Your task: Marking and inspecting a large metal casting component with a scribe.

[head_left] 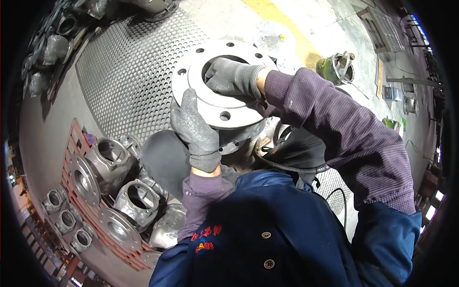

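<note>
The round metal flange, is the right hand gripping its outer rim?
No, the right hand reaches into the flange centre bore.

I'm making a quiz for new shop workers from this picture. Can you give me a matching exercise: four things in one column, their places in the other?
Things:
1. left hand
2. right hand
3. green can
4. grey castings

Places:
A. on the floor, upper right
B. inside the flange's centre hole
C. on the red pallet, lower left
D. gripping the flange's near rim

Pairs: 1-D, 2-B, 3-A, 4-C
</note>
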`<state>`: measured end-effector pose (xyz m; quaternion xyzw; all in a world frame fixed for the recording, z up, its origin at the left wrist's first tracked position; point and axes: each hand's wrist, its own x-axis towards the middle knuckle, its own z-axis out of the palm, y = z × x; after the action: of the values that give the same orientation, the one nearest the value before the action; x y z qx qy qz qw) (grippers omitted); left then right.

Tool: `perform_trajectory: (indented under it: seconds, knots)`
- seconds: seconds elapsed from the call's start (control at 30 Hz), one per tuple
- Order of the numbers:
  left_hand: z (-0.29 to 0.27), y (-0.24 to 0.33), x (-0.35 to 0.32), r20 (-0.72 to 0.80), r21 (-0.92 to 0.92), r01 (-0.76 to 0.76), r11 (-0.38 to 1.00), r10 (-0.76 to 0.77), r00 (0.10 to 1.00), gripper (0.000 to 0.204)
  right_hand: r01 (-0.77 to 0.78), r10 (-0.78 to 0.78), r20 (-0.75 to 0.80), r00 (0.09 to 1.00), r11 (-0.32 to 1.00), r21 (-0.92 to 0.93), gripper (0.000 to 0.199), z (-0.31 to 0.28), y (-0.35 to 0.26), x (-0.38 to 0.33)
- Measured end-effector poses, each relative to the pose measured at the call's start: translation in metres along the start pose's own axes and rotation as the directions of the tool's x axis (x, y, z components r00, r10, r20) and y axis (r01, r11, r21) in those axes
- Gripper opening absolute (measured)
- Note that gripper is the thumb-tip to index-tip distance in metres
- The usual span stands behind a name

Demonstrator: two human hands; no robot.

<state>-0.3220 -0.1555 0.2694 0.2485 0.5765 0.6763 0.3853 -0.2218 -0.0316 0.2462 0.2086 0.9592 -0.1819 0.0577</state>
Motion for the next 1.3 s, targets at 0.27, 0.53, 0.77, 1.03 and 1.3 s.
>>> perform_trajectory:
  seconds: [0.27,0.53,0.77,1.03,1.3]
  knots:
    - [-0.036,-0.001,0.02,0.47,0.722,-0.631,0.285,0.466,0.749,0.051,-0.331,0.436,-0.051,0.899,0.75,0.572,0.025,-0.094,0.001,-0.042]
    - [-0.05,0.015,0.049,0.316,0.58,-0.287,0.763,0.114,0.942,0.056,0.487,0.702,-0.398,0.591,0.083,0.87,0.025,0.0,0.033,-0.052]
    - [-0.087,0.008,0.087,0.243,0.127,0.118,0.985,-0.146,0.959,0.034,0.383,0.772,-0.444,0.455,0.281,0.88,0.026,-0.001,0.007,-0.031]
    - [-0.063,0.059,0.119,0.349,0.91,-0.397,0.117,0.3,0.888,0.056,0.354,0.735,-0.448,0.51,0.295,0.888,0.03,0.02,0.032,-0.005]
    - [0.031,0.03,0.092,0.504,0.864,-0.504,-0.024,0.021,0.863,0.058,0.335,0.656,-0.367,0.66,0.181,0.925,0.022,-0.024,0.04,-0.02]
